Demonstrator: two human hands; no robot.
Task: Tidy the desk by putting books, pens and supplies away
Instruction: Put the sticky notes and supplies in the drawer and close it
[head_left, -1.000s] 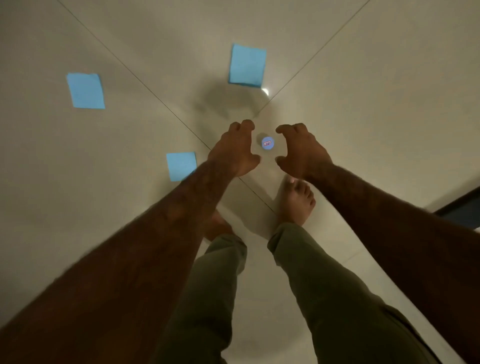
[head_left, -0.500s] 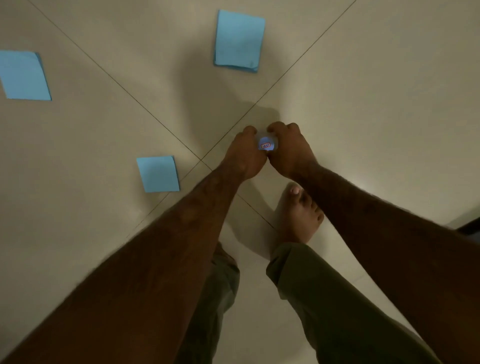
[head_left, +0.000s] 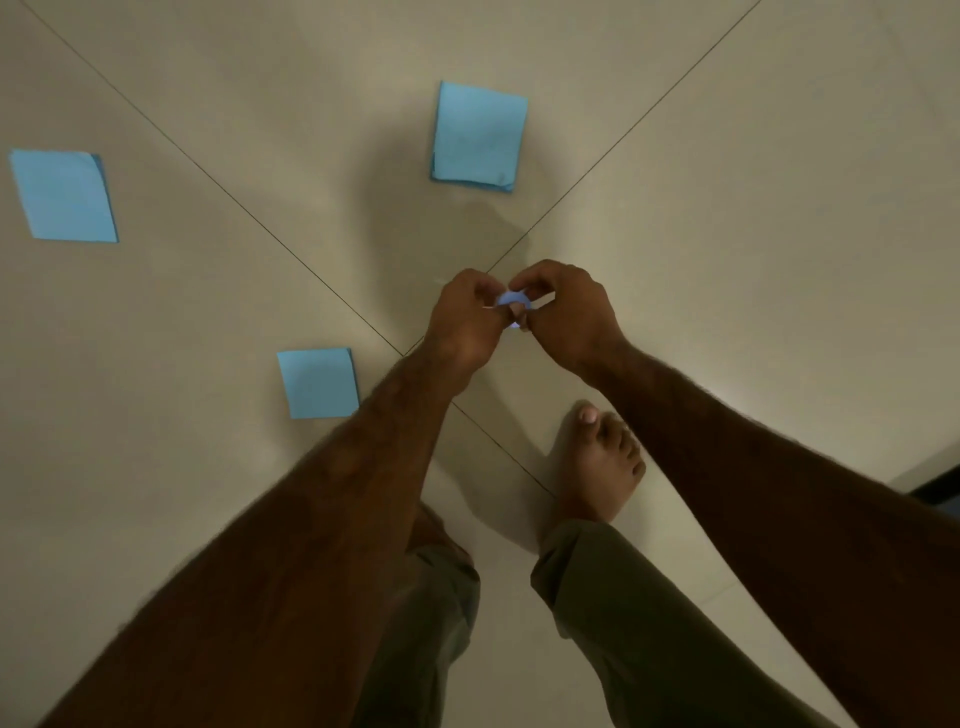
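Note:
A small round blue object (head_left: 511, 300), like a lid or tape roll, is held above the tiled floor between both hands. My left hand (head_left: 465, 319) pinches its left side and my right hand (head_left: 563, 306) pinches its right side, fingers curled round it. Most of the object is hidden by the fingers. Three blue paper sheets lie on the floor: one ahead of the hands (head_left: 478, 137), one at far left (head_left: 65, 196), one to the left of my left forearm (head_left: 318, 383).
The beige tiled floor (head_left: 727, 234) has dark grout lines crossing under the hands. My bare right foot (head_left: 597, 467) stands below the hands, green trouser legs below that. A dark edge (head_left: 935, 488) shows at the right border.
Both hands closed in from either side of the round blue object, took hold of it and lifted it. The view shifted, so the papers sit lower in frame.

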